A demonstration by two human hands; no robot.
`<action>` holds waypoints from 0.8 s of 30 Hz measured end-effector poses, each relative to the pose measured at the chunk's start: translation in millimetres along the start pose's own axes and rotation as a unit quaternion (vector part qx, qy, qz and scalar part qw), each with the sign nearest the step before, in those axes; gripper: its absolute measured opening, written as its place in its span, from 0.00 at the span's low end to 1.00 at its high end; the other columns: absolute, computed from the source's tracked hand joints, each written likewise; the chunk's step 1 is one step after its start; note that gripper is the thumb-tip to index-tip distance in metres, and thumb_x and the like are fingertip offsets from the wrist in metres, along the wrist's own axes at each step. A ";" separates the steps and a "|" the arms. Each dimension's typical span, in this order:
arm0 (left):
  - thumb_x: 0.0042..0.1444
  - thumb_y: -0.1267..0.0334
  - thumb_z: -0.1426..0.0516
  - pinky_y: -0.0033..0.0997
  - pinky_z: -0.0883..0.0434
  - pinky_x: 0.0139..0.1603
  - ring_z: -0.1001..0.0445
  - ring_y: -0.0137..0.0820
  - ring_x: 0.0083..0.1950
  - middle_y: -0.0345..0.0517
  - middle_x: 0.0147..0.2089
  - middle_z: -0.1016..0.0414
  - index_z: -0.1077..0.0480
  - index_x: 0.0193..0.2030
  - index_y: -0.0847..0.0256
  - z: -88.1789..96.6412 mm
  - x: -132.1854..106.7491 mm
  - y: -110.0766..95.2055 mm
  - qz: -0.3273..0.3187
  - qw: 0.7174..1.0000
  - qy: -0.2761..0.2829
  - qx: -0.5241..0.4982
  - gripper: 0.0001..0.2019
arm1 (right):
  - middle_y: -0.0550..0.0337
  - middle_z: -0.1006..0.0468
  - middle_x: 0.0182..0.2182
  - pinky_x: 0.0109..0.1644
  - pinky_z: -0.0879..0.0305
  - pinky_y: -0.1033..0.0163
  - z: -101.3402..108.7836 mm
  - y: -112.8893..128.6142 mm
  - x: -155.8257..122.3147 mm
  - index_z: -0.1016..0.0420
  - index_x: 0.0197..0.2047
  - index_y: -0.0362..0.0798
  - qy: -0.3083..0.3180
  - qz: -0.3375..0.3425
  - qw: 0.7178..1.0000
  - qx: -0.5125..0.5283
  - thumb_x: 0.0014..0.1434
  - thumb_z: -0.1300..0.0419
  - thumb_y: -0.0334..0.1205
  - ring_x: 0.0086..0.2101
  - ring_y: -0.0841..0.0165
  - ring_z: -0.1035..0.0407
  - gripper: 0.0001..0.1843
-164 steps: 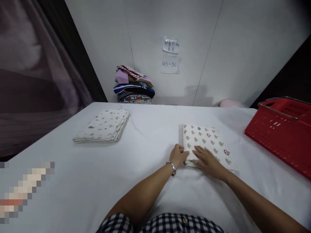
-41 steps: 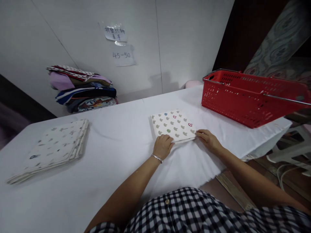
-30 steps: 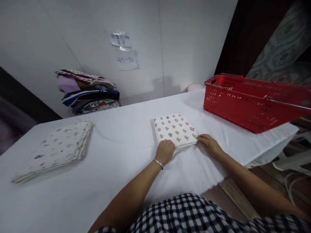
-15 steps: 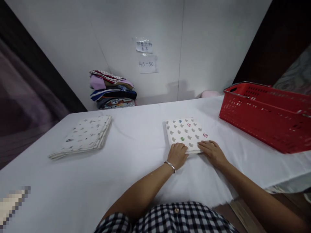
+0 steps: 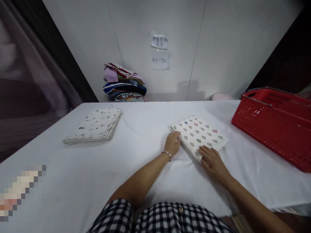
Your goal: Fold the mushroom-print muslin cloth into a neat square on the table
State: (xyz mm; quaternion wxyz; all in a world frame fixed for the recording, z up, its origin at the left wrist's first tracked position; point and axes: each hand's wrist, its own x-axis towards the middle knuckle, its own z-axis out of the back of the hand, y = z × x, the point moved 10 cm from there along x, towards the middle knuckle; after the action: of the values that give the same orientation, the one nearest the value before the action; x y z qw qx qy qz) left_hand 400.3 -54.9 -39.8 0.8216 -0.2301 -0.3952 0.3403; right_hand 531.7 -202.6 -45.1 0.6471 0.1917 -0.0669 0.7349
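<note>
A folded white cloth (image 5: 198, 131) with grey mushroom prints and a few coloured ones lies turned at an angle on the white-covered table (image 5: 136, 129). At its left corner, my left hand (image 5: 173, 144) has its fingers curled against the folded edge. My right hand (image 5: 213, 163) rests with outstretched fingers on top of the near corner, its thumb by the edge. Another folded cloth (image 5: 97, 124), white with small dark prints, lies farther left, apart from both hands.
A red plastic basket (image 5: 274, 126) with metal handles stands at the right. Behind the table is a pile of folded fabrics (image 5: 125, 84) against the wall. Handwritten paper signs (image 5: 160, 61) hang there. A dark curtain (image 5: 31, 74) borders the left side.
The mushroom-print cloth has turned so one corner points toward me. My left hand has moved from its near edge to its left corner. The view has shifted a little left.
</note>
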 end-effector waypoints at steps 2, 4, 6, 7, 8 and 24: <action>0.52 0.73 0.49 0.41 0.41 0.61 0.38 0.35 0.58 0.51 0.55 0.33 0.35 0.51 0.62 7.3 18.0 31.8 0.060 0.998 -0.002 0.031 0.19 | 0.53 0.39 0.60 0.61 0.52 0.45 -4.4 18.4 -1.8 0.41 0.61 0.50 0.013 0.005 1.000 -0.005 0.59 0.53 0.37 0.61 0.59 0.49 0.26; 0.51 0.73 0.49 0.40 0.42 0.63 0.39 0.36 0.60 0.52 0.57 0.34 0.36 0.54 0.64 7.0 33.7 54.1 0.106 0.992 0.017 0.058 0.21 | 0.52 0.42 0.61 0.61 0.53 0.45 -7.6 27.3 -3.2 0.43 0.62 0.49 0.024 0.016 0.999 -0.013 0.58 0.53 0.37 0.62 0.59 0.52 0.27; 0.53 0.71 0.49 0.38 0.43 0.63 0.40 0.36 0.61 0.52 0.59 0.36 0.38 0.57 0.65 0.5 45.9 68.1 0.140 0.987 0.047 0.070 0.23 | 0.50 0.43 0.62 0.61 0.53 0.46 -10.6 30.0 -3.8 0.45 0.63 0.47 0.026 0.026 0.999 -0.028 0.59 0.51 0.41 0.62 0.58 0.53 0.29; 0.53 0.70 0.49 0.37 0.43 0.63 0.40 0.36 0.61 0.52 0.60 0.37 0.39 0.59 0.64 -4.4 50.6 72.7 0.152 0.984 0.063 0.070 0.24 | 0.49 0.43 0.61 0.61 0.52 0.46 -11.6 29.7 -3.6 0.45 0.63 0.46 0.018 0.027 0.999 -0.040 0.59 0.49 0.43 0.61 0.58 0.52 0.30; 0.54 0.69 0.50 0.36 0.42 0.62 0.39 0.36 0.61 0.51 0.60 0.36 0.40 0.60 0.64 -10.0 54.4 76.2 0.161 0.981 0.080 0.071 0.24 | 0.47 0.41 0.61 0.61 0.52 0.46 -12.4 28.8 -3.0 0.44 0.63 0.45 0.005 0.024 0.998 -0.055 0.59 0.48 0.45 0.61 0.57 0.51 0.30; 0.55 0.65 0.50 0.38 0.41 0.50 0.31 0.36 0.45 0.44 0.41 0.25 0.29 0.43 0.57 46.3 20.3 53.3 0.016 0.971 0.117 0.209 0.12 | 0.53 0.30 0.53 0.59 0.47 0.49 -1.1 -1.6 -9.2 0.39 0.59 0.51 -0.060 0.113 0.990 -0.057 0.58 0.51 0.28 0.55 0.64 0.39 0.26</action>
State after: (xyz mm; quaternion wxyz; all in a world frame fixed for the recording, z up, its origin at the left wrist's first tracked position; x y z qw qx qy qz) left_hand 352.1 0.5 -37.4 0.8868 -0.0977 -0.2126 0.3986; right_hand 533.9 -210.5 -49.8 0.5646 0.1894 -0.1692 0.7853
